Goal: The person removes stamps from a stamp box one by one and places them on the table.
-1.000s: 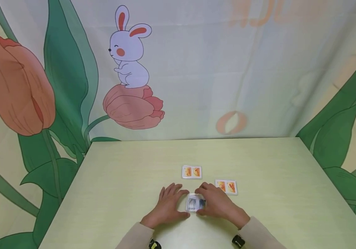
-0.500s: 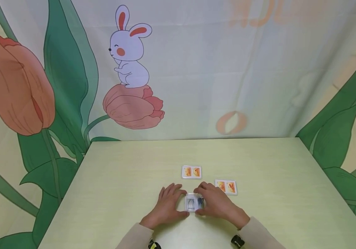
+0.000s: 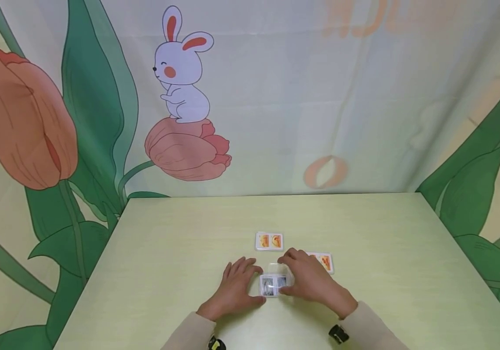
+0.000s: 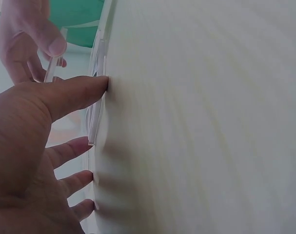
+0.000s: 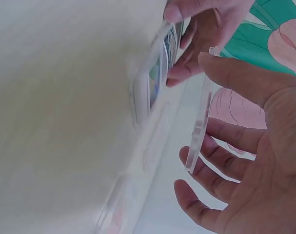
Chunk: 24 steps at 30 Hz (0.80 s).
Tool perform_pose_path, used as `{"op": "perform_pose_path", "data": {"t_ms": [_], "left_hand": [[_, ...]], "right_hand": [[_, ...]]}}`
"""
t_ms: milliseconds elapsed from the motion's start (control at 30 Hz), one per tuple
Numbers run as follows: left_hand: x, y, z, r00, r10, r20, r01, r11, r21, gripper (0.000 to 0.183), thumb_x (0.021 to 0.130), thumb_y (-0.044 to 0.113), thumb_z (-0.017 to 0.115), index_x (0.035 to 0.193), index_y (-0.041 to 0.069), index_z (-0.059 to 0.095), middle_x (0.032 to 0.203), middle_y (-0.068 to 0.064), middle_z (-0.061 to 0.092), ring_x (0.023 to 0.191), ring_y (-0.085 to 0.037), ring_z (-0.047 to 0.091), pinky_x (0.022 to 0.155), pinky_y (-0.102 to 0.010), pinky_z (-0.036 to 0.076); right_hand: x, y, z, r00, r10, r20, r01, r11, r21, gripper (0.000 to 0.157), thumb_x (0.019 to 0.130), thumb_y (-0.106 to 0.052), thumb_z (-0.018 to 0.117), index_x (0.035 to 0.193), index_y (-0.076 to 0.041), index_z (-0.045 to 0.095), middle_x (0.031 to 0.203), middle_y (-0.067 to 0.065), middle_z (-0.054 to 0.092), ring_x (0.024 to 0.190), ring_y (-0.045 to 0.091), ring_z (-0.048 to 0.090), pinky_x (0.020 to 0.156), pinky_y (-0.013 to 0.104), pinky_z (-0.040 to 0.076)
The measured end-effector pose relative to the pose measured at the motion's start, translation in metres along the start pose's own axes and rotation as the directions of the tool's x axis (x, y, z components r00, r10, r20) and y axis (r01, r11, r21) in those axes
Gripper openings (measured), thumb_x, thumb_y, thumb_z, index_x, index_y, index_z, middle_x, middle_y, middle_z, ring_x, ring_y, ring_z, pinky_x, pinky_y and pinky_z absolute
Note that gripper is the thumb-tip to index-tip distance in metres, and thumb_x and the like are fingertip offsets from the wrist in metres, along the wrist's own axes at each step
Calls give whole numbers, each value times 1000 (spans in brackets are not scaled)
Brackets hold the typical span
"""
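A low clear plastic case (image 3: pixel 268 286) with greyish picture cards inside lies on the table. My left hand (image 3: pixel 234 288) grips its left end, the thumb at the near edge and the index finger at the far edge; the other fingertips rest on the table in the left wrist view. My right hand (image 3: pixel 310 278) holds the case's clear lid (image 5: pixel 202 114) between thumb and fingers. The lid is raised and tilted, apart from the case. Stacked cards (image 5: pixel 160 73) show within the uncovered case in the right wrist view.
Two more clear cases with orange pictures lie farther back: one case (image 3: pixel 269 241) behind the hands, another case (image 3: pixel 327 263) partly hidden by my right hand. A printed cloth (image 3: pixel 267 121) with tulips and a rabbit hangs behind the pale table (image 3: pixel 180 233).
My right hand has lifted the lid off the case and moved up and slightly right with it. My left hand has stayed at the case's left end.
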<state>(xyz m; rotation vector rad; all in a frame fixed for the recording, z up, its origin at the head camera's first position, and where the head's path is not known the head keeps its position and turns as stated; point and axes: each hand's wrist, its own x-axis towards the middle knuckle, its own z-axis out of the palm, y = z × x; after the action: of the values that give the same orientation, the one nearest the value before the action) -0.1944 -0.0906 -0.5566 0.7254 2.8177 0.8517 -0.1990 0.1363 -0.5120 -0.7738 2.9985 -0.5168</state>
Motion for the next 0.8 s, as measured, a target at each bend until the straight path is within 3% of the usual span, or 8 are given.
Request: {"op": "perform_pose_path", "data": {"t_ms": [800], "left_hand": [[4, -4, 3, 1000, -7, 1, 7, 1000, 18, 56, 77, 36, 78, 124, 14, 56, 149, -15, 43, 143, -44, 29, 113, -71, 17]], "right_hand": [[-29, 55, -46, 989, 104, -110, -111, 992, -66, 63, 70, -36, 87, 122, -7, 64, 116, 4, 62, 104, 24, 59, 80, 44, 49]]}}
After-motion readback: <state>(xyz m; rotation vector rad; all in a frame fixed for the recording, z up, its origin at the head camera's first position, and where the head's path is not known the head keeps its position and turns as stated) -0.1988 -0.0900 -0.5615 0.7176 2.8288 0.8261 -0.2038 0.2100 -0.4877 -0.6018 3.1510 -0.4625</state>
